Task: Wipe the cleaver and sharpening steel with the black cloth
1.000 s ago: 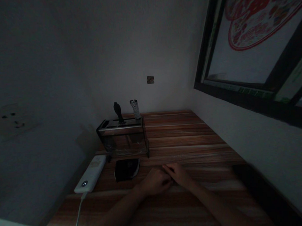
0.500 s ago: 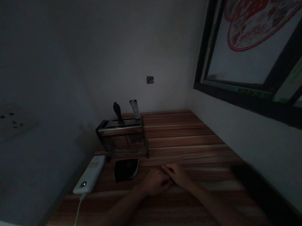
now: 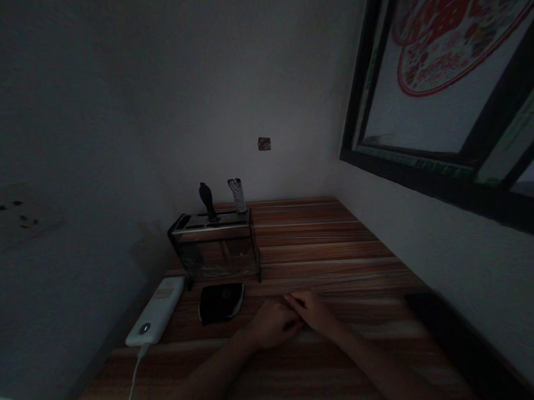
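head view: hands meet (the left one curled).

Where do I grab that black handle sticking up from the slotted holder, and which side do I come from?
Probably around the middle of the black handle, coming from above and its left. It rises clear of the top of the slotted holder and leans slightly left, while the silvery upright piece stands to its right, so the left side looks freer.
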`<state>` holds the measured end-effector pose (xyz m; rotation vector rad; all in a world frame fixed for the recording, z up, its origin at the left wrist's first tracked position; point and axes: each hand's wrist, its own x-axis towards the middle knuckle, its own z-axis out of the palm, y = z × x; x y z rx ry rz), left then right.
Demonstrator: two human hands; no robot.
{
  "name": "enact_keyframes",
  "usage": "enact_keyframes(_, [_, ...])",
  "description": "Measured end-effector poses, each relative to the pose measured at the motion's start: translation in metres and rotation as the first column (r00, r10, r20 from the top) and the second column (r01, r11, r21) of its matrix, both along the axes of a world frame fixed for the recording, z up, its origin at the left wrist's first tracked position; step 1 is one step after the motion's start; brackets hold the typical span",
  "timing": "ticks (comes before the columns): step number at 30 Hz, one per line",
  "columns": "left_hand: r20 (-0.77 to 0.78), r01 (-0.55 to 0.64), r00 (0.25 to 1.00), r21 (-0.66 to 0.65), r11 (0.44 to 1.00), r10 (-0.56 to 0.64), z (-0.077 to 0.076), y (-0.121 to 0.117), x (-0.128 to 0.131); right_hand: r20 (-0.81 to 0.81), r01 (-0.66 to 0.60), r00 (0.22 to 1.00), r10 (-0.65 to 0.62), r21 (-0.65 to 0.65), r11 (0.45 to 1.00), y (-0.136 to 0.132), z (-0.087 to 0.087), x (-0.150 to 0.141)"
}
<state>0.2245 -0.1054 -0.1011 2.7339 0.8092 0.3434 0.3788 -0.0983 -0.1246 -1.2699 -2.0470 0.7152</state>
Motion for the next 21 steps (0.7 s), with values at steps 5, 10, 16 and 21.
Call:
enact_keyframes(5, [0.001, -0.009, 1.0, -0.008, 1.0, 0.009, 0.003, -0.0014, 0.0008, -0.001, 0.0, 1.0, 0.0, 0.011, 1.0, -0.0005, 0.0019, 0.0])
enact_keyframes(10, [0.013, -0.008, 1.0, -0.034, 0.999, 0.009, 0.0017, -0.0013, 0.0011, 0.013, 0.006, 1.0, -0.006, 0.005, 1.0, -0.0007, 0.002, 0.0001])
enact_keyframes(16, [0.007, -0.007, 1.0, -0.018, 1.0, 0.007, -0.0002, -0.0006, 0.001, 0.01, 0.004, 1.0, -0.004, 0.017, 1.0, -0.001, 0.0038, 0.0002])
enact_keyframes(21, [0.013, -0.002, 1.0, 0.006, 1.0, 0.002, 0.0001, -0.0003, 0.001, 0.005, -0.005, 1.0, 0.005, 0.002, 1.0, -0.0003, 0.0026, 0.0004])
